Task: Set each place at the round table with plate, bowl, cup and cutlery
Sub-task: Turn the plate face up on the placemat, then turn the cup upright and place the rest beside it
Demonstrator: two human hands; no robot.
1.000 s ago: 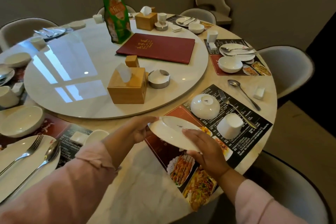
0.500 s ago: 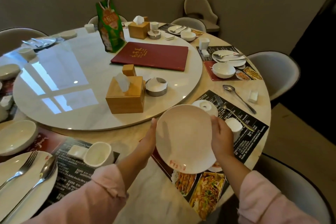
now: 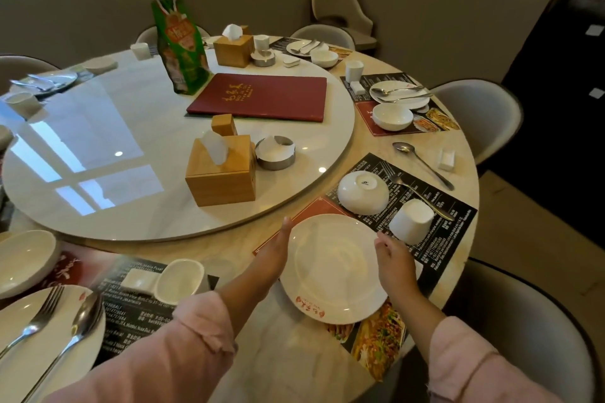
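A white plate (image 3: 330, 268) with a red mark on its near rim lies face up, low over the dark placemat (image 3: 451, 222) at the near right place. My left hand (image 3: 276, 253) presses flat against its left rim, fingers straight. My right hand (image 3: 396, 260) holds the right rim, thumb on top. Just beyond the plate a white bowl (image 3: 363, 192) and a white cup (image 3: 411, 221) stand upside down. A fork (image 3: 420, 195) lies across the mat, and a spoon (image 3: 424, 165) lies on the bare table beside a small white rest (image 3: 447, 159).
The big turntable (image 3: 98, 141) carries a wooden tissue box (image 3: 220, 173), a metal ashtray (image 3: 275, 154), a red menu (image 3: 262, 96) and a green bag (image 3: 181, 46). The place to my left has a plate with fork and spoon (image 3: 49, 337), a cup (image 3: 180, 281) and a bowl (image 3: 23, 258). A chair (image 3: 530, 321) stands close at the right.
The plate was turned from face down to face up and has come down from tilted towards me to nearly level over the placemat. Both hands stayed at its rims.
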